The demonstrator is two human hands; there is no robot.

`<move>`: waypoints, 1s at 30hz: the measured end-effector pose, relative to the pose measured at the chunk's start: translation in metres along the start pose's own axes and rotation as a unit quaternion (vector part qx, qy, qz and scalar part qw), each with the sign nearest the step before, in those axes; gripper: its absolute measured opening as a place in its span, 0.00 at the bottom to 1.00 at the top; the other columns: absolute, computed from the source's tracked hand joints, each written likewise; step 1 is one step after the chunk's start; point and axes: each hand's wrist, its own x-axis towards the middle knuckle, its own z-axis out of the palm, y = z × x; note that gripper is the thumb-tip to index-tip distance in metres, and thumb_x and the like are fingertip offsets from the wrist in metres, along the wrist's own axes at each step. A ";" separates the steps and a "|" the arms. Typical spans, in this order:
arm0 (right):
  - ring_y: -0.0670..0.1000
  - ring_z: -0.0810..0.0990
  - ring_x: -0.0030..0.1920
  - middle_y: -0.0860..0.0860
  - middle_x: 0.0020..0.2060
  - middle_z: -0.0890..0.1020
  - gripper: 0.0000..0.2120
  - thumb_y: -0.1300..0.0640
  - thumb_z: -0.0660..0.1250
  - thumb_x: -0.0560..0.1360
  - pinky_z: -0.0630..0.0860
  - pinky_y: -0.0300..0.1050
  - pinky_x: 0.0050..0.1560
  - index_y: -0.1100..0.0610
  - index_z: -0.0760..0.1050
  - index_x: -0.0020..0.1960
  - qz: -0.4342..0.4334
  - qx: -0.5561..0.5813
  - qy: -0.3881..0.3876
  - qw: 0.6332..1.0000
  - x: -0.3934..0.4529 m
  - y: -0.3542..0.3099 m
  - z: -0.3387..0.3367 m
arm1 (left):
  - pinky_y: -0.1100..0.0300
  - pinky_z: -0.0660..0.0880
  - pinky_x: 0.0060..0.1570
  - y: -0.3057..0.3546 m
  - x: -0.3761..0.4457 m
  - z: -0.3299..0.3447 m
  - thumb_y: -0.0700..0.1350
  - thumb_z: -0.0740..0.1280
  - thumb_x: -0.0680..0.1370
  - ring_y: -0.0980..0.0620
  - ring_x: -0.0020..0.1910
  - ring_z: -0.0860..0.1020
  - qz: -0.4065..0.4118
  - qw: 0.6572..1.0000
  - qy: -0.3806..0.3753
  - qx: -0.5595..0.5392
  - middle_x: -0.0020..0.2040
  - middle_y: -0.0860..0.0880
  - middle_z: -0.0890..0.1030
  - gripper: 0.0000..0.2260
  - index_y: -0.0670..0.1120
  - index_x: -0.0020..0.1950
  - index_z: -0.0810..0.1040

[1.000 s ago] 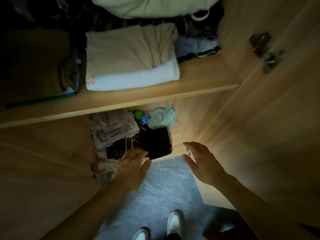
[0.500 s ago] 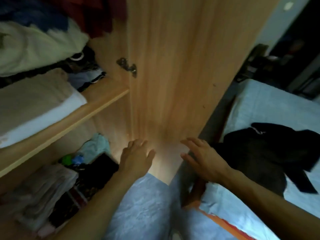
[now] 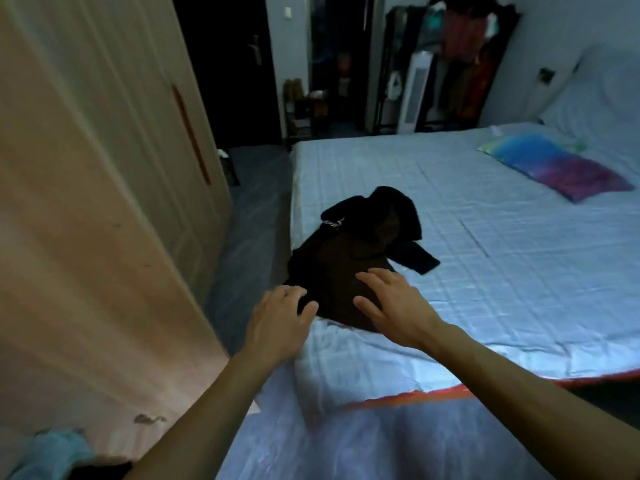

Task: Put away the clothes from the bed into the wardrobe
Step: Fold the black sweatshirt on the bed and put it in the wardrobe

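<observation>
A dark garment (image 3: 349,258) lies crumpled near the corner of the bed (image 3: 485,265), which has a light blue checked sheet. My left hand (image 3: 280,320) reaches over the garment's near left edge with relaxed fingers and holds nothing. My right hand (image 3: 394,303) hovers over the garment's near part, fingers spread, empty. The open wardrobe door (image 3: 104,202) stands at the left. A bit of folded clothing (image 3: 52,455) inside the wardrobe shows at the bottom left corner.
A colourful pillow (image 3: 554,164) lies at the far right of the bed. A narrow strip of grey floor (image 3: 249,237) runs between wardrobe door and bed. A clothes rack (image 3: 457,57), a white tower fan (image 3: 415,91) and a dark doorway (image 3: 228,64) stand beyond.
The view has swung from the wardrobe shelves to the bed. Both hands have moved away from the wardrobe and now reach over the dark garment.
</observation>
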 end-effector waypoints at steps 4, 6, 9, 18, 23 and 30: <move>0.56 0.67 0.72 0.52 0.72 0.69 0.27 0.39 0.55 0.81 0.69 0.59 0.68 0.51 0.66 0.75 0.063 0.084 0.038 0.994 0.004 0.104 -0.030 | 0.48 0.69 0.68 0.070 0.045 0.046 0.59 0.57 0.82 0.48 0.68 0.71 0.009 0.999 -0.025 0.022 0.70 0.49 0.73 0.22 0.49 0.71 0.72; 0.55 0.66 0.73 0.52 0.74 0.68 0.26 0.40 0.55 0.82 0.69 0.59 0.68 0.51 0.65 0.76 0.074 0.096 0.033 0.992 0.008 0.153 -0.043 | 0.47 0.70 0.67 0.104 0.065 0.061 0.59 0.57 0.82 0.47 0.67 0.72 0.002 0.999 -0.035 0.018 0.70 0.49 0.74 0.22 0.49 0.71 0.72; 0.55 0.63 0.75 0.52 0.76 0.64 0.27 0.39 0.54 0.81 0.67 0.59 0.70 0.49 0.62 0.77 0.078 0.079 0.005 0.994 0.013 0.208 -0.056 | 0.47 0.72 0.65 0.150 0.088 0.072 0.58 0.59 0.82 0.47 0.66 0.73 -0.004 0.999 -0.032 0.012 0.69 0.47 0.74 0.21 0.48 0.70 0.72; 0.53 0.66 0.72 0.50 0.74 0.67 0.55 0.18 0.34 0.64 0.68 0.55 0.70 0.51 0.62 0.77 0.108 0.162 0.032 0.980 0.030 0.302 -0.082 | 0.50 0.72 0.65 0.221 0.160 0.091 0.58 0.61 0.81 0.49 0.66 0.72 0.009 0.998 -0.046 0.040 0.68 0.49 0.74 0.21 0.49 0.70 0.72; 0.53 0.66 0.72 0.50 0.74 0.67 0.31 0.36 0.55 0.80 0.66 0.51 0.71 0.52 0.61 0.77 0.117 0.143 0.011 0.983 0.061 0.326 -0.089 | 0.50 0.72 0.65 0.239 0.217 0.105 0.57 0.64 0.80 0.49 0.66 0.72 0.037 0.998 -0.041 0.007 0.68 0.50 0.74 0.21 0.50 0.71 0.71; 0.52 0.64 0.73 0.50 0.74 0.66 0.27 0.42 0.58 0.82 0.66 0.52 0.71 0.51 0.61 0.77 0.128 0.094 0.004 0.987 0.141 0.345 -0.097 | 0.50 0.73 0.64 0.217 0.322 0.124 0.56 0.65 0.80 0.50 0.64 0.73 0.045 0.997 -0.049 -0.043 0.67 0.49 0.74 0.21 0.49 0.70 0.72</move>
